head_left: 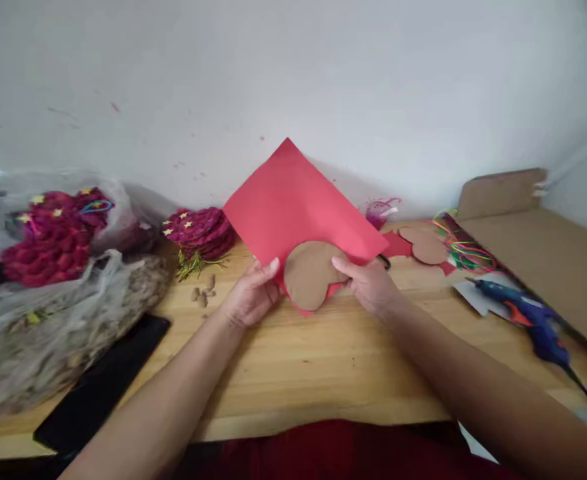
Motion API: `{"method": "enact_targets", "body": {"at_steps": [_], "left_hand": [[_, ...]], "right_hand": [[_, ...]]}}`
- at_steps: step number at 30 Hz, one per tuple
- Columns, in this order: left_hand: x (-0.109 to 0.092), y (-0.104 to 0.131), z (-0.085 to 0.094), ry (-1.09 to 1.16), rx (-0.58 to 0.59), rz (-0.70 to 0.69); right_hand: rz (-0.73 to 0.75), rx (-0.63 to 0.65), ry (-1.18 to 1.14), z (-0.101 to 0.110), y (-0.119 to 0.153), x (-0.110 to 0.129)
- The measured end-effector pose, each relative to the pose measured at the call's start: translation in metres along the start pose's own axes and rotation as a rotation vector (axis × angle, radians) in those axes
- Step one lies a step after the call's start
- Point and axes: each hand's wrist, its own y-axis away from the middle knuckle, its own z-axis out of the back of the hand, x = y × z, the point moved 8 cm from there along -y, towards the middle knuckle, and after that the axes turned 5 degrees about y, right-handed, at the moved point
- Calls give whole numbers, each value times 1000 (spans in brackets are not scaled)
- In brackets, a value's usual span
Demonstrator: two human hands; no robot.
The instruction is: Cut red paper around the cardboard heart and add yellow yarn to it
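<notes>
Between my two hands a red sheet of paper [293,200] is held up above the table, one corner pointing upward. A brown cardboard heart [309,275] lies against its lower part, with a thin red margin showing below. My left hand [256,293] grips the paper's lower left edge, thumb on the near face. The thumb of my right hand [373,283] presses on the right side of the heart, holding it to the paper; the other fingers are behind. Another cardboard heart [424,245] lies with red paper pieces [397,244] further right.
A blue glue gun [528,313] rests at right beside a large cardboard box [543,247] and colored cords [470,250]. At left are crimson decorated pieces [203,230], several peanut-like shells [203,293], a filled plastic bag [63,333] and a black flat object [108,373].
</notes>
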Motion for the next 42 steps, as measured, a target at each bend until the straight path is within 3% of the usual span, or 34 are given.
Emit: {"method": "enact_targets", "body": {"at_steps": [4,14,28,32,36,38,40,42], "left_hand": [[14,-2,5,-11,-2,54],[20,-2,9,-58,-139,33],[21,-2,9,-46,-117,22],[22,-3,10,-51,-126,25],[21,-3,10,-47,-151,21],[20,-2,9,-53,-162,28],[21,0,9,-67,-167,35],[22,1,8,-81,-162,37]], "right_hand": [[14,-10,37,-1,1,0],[-3,-81,242,1,9,7],[-81,-64,245,0,9,2],[75,-97,174,9,-4,13],[342,-460,270,53,-10,48],[503,-571,450,60,-1,72],[609,-481,656,47,5,85],[623,-275,839,24,8,82]]}}
